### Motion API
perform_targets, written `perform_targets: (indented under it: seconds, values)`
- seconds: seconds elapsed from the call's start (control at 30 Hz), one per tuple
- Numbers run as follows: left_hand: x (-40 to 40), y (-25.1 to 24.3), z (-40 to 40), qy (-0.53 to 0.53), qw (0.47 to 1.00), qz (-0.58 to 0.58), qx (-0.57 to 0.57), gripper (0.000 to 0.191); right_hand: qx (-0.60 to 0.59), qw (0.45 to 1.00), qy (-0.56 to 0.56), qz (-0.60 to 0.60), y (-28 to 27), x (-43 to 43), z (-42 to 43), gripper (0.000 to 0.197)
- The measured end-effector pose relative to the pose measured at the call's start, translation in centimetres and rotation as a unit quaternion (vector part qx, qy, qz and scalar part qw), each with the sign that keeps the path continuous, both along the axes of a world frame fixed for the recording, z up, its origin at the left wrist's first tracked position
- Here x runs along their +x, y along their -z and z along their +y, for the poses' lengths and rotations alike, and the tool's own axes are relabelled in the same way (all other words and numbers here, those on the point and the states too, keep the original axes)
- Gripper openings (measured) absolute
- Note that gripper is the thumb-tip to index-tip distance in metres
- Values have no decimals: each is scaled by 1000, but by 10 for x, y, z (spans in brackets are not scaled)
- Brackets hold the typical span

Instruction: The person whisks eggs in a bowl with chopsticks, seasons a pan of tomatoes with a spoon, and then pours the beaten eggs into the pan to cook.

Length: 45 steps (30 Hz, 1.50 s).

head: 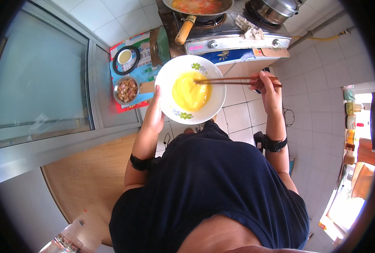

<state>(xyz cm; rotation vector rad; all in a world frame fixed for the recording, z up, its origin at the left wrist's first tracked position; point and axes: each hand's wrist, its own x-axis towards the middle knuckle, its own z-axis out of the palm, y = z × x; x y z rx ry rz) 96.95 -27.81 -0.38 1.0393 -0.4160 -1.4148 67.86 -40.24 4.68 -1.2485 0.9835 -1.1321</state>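
My left hand (157, 110) grips the left rim of a white bowl (217, 98) with green and blue flower prints; its thumb lies on the rim and the other fingers are hidden beneath. Yellow beaten egg (190, 95) pools in the bowl. Between the fingers of my right hand (269, 90) is a pair of brown wooden chopsticks (234, 80). They reach over the bowl's right rim, and their blurred tips touch the egg. The bowl is held in the air in front of my body, short of the stove.
A pan (200, 8) of reddish food sits on the gas stove (231, 42), its wooden handle (185, 30) jutting towards me. A lidded steel pot (274, 12) and a crumpled cloth (249, 28) are also there. At left stand a metal bowl of chopped meat (127, 90) and a small cup (124, 57).
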Motion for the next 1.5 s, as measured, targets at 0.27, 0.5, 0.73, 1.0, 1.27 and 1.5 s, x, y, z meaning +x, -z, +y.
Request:
perform_targets:
  seconds: [0.27,0.5,0.73,1.0,1.27,1.5]
  values:
    - [3,8,1,-3,1000,15,-13,61,8,998,-65,-12,1,-1,-1,30]
    - [5,0,1,9,1000,3,-18,63,-17,997,-60,-33,-2,0,3,28]
    - [4,-4,-1,5,1000,23,-16,56,-37,998,-40,-40,-4,-6,6,29]
    - [-7,-18,-16,-5,1000,-11,-17,59,-72,995,-62,-41,-22,-29,-12,26]
    - [-33,-59,-61,1,999,-46,-17,63,-111,987,-98,-55,-49,-54,-57,25]
    - [-52,-70,-97,-16,999,-25,-21,59,-119,987,-90,-65,-62,-77,-90,27]
